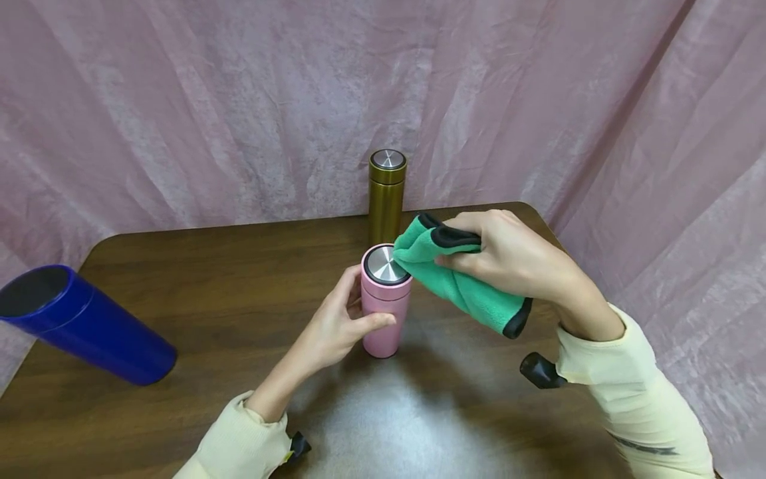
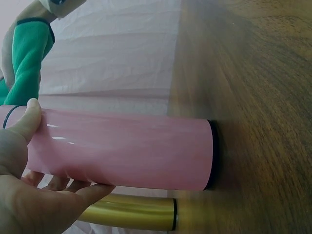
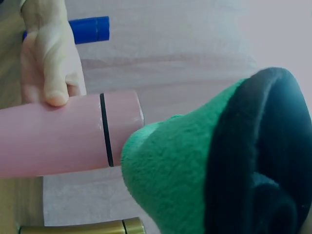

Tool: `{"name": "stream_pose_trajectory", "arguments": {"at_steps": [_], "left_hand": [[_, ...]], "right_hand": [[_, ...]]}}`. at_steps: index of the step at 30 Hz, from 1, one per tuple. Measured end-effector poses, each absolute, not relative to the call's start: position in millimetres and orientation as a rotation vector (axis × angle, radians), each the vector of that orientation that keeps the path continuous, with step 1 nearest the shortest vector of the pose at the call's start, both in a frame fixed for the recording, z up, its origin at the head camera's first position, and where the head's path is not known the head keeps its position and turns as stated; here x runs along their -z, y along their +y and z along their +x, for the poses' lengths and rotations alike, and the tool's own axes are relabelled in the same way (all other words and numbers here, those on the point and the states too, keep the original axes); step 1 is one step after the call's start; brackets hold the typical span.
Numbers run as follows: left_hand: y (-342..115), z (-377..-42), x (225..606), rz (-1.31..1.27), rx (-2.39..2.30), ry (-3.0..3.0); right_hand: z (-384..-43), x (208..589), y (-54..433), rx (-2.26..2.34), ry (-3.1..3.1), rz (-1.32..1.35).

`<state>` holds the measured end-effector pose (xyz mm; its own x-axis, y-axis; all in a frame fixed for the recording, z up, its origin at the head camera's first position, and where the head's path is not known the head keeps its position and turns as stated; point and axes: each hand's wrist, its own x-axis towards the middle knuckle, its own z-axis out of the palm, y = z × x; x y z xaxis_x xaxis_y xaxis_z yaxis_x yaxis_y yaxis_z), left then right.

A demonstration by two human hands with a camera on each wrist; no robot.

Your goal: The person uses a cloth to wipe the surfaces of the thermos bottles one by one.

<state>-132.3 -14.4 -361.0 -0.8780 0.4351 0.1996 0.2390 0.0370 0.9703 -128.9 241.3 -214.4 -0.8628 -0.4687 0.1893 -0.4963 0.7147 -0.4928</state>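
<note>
Now I see the left hand [image 1: 337, 329], fingers round a pink bottle [image 1: 385, 296], the right hand [image 1: 519, 261] pinching a green cloth [image 1: 469, 289] at the right of its lid [image 1: 383, 267].

The head camera looks forward and down over the table [image 1: 239, 299]; both wrist cameras, close and turned sideways, share the pink thermos flask [image 2: 126, 151] and green cloth [image 3: 175, 156].

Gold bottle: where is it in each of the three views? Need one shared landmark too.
Head: gold bottle, just above centre, behind the pink bottle.
Left wrist: gold bottle, sideways near the bottom edge, left of centre, partly hidden by the left hand.
Right wrist: gold bottle, sideways at bottom left, cut off by the lower edge.
Shared landmark: the pink bottle, held by the left hand in all three.
</note>
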Motion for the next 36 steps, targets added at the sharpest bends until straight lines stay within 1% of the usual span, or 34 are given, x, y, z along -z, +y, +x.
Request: {"name": "stream_pose_trajectory", "arguments": {"at_steps": [6,10,13,19,26,30,33,36], "left_hand": [[-15,-133,359,0.706,-1.958,2.148],[-17,-133,358,0.708,-1.948,2.157],[-18,-134,358,0.731,-1.945,2.149],[-20,-136,358,0.808,-1.943,2.088],[-19,-136,359,0.769,-1.916,2.094],[-17,-136,360,0.760,-1.916,2.149],[-16,-136,360,0.756,-1.924,2.163],[-16,-136,360,0.757,-1.936,2.151]], "right_hand": [[-114,209,240,-0.820,-2.828,0.898],[-109,205,230,-0.828,-2.795,1.008],[-109,201,218,-0.811,-2.778,1.074],[-117,191,188,-0.680,-2.793,1.098],[-136,185,170,-0.573,-2.853,1.052],[-150,185,175,-0.576,-2.873,0.974],[-160,188,182,-0.595,-2.890,0.869],[-163,192,190,-0.631,-2.896,0.771]]}}
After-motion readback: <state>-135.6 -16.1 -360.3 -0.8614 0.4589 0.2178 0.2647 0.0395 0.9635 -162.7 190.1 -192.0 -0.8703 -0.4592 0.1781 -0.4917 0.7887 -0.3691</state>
